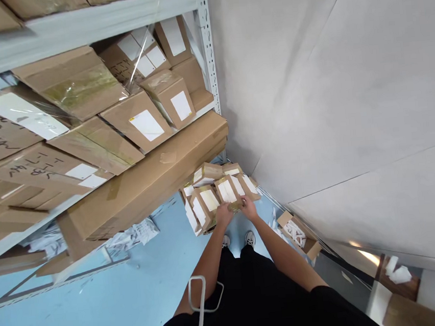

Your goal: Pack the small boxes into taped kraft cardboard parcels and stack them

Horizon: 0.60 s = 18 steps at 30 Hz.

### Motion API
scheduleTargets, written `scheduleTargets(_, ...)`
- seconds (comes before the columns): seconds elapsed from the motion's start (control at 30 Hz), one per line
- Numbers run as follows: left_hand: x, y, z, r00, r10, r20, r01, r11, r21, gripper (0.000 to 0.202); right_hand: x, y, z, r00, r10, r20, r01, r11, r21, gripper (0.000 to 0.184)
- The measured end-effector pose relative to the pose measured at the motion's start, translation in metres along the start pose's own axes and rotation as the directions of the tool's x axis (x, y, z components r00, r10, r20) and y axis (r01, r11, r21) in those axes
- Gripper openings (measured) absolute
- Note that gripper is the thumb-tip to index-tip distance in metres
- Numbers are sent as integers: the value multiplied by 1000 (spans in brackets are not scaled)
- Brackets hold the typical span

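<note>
Low in front of me, near my feet, a pile of small brown cardboard boxes with white labels stands in the corner between shelf and wall. My left hand [224, 214] is closed at the near left edge of one labelled cardboard box [227, 190]. At that box's near right edge my right hand [248, 207] has its fingers bent in a grip. The fingertips are partly hidden. To the left of my left hand sits another labelled box [208, 201]. A smaller box [206, 173] lies tilted behind, on top of the pile.
A metal rack [206, 46] full of taped cartons rises on the left. Beneath its shelf, a long carton [157, 171] juts toward the pile. The grey wall [332, 80] bounds the right side. An open box with white pieces [304, 239] stands by the wall on the blue floor [112, 311].
</note>
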State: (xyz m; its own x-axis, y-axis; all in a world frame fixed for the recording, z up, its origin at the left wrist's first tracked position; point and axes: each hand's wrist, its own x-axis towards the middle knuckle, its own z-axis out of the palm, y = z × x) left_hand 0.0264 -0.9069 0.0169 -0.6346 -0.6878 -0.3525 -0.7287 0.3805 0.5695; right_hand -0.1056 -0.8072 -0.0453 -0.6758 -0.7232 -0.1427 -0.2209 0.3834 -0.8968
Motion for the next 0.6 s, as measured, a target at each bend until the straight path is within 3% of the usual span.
scheduleTargets(0.17, -1, -7, -13, 1000, 4, 29, -3, 1000, -30, 36, -3, -8, 2, 998, 28, -47, -29, 999, -18, 50)
scheduleTargets(0.3, -2, -10, -23, 999, 49, -8, -50, 995, -83, 41, -7, -16, 1, 994, 40, -102, -45, 998, -49, 51)
scheduleTargets(0.43, -3, -6, -36, 980, 165, -108, -179, 976, -128, 47, -12, -31, -6, 982, -11, -191, 8, 1000, -12, 50)
scheduleTargets(0.6, -4, 12, -52, 933, 332, -141, -352, 924, -149, 50, -29, -60, -21, 949, -3, -317, 13, 999, 32, 53)
